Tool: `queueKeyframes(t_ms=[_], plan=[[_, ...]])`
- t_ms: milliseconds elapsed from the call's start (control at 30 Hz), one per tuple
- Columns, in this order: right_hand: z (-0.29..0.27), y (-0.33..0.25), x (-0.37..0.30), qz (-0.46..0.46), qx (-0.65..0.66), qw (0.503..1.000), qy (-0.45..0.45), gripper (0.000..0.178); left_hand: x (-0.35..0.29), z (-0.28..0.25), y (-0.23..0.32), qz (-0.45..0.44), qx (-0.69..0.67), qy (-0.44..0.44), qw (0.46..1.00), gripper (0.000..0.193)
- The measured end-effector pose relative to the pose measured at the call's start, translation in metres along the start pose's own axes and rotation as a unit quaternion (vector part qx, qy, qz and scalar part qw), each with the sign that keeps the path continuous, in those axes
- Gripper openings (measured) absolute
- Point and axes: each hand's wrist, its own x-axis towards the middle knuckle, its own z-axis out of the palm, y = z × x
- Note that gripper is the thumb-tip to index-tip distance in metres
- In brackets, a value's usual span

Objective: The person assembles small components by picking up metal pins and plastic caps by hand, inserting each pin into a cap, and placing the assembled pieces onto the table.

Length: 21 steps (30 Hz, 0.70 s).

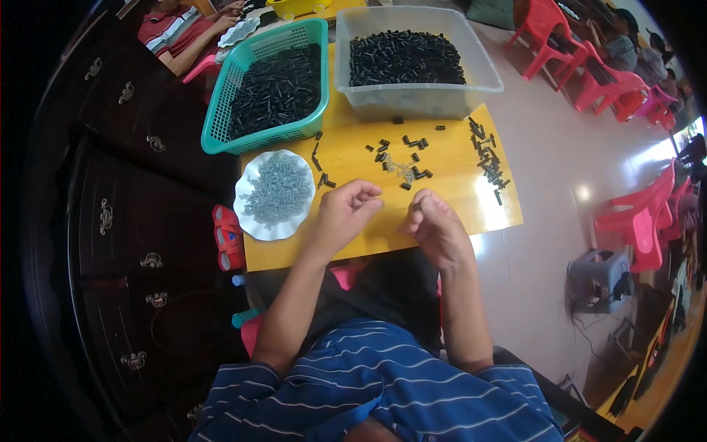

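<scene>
My left hand (pixel 345 214) hovers over the front of the yellow table, its fingers curled in toward the thumb. Close by on the right, my right hand (pixel 440 230) is closed too, its thumb against the curled fingers. Anything held in either hand is too small or hidden. Just beyond them lies a small heap of pale, shiny pieces (pixel 401 172), perhaps springs, with short black tube-like pieces (pixel 421 174) scattered around it. A white wavy-edged plate (pixel 245 223) left of my left hand carries a mound of similar small silvery pieces (pixel 278 188).
Behind stand a green basket (pixel 324 110) and a translucent tub (pixel 412 103), both filled with black pieces. More black pieces (pixel 486 158) lie along the table's right edge (pixel 521 221). A dark cabinet (pixel 147 214) stands left; red chairs (pixel 637 221) and a grey stool (pixel 598 280) stand right.
</scene>
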Motion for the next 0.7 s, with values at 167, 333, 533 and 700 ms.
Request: queueKeyframes(t_ms=[167,333,533,700], plan=[[-0.012,-0.002,0.002,-0.015,0.127,0.990,0.055,0.017,0.019,0.005,-0.010,0.091,0.275,0.111,0.951,0.020],[-0.014,-0.003,0.003,-0.016,0.136,0.989,0.057,0.015,0.047,0.007,-0.018,0.158,0.346,0.148,0.913,0.021],[-0.017,-0.003,0.004,-0.020,0.140,0.988,0.062,0.015,0.065,0.009,-0.019,0.162,0.394,0.151,0.892,0.022],[-0.016,-0.003,0.003,-0.019,0.144,0.987,0.068,0.016,0.070,0.010,-0.021,0.169,0.396,0.159,0.888,0.020]])
